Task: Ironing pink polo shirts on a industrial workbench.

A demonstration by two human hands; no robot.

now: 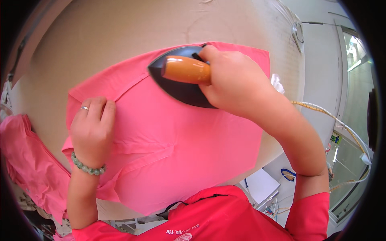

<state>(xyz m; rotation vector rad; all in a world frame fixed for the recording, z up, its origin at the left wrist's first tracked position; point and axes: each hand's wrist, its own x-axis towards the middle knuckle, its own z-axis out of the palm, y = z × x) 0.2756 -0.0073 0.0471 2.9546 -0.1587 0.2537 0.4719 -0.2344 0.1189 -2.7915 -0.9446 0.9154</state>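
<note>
A pink garment piece (201, 140) lies spread over the padded ironing table, with a folded seam and an open slit at its left part. My right hand (237, 76) is wrapped round the wooden handle of a dark iron (181, 90). The iron's soleplate rests on the upper middle of the cloth, its tip pointing left. On the left end of the same cloth, my left hand (93, 128) presses down with bent fingers. Its fingertips meet the fabric beside the seam; whether they pinch an edge is hidden.
More pink fabric (34, 164) hangs in a heap over the table's left edge. The beige table cover (132, 28) extends beyond the garment. A wrapped cable and hose (321, 109) run at the right. A white box (260, 184) stands below the table's near right edge.
</note>
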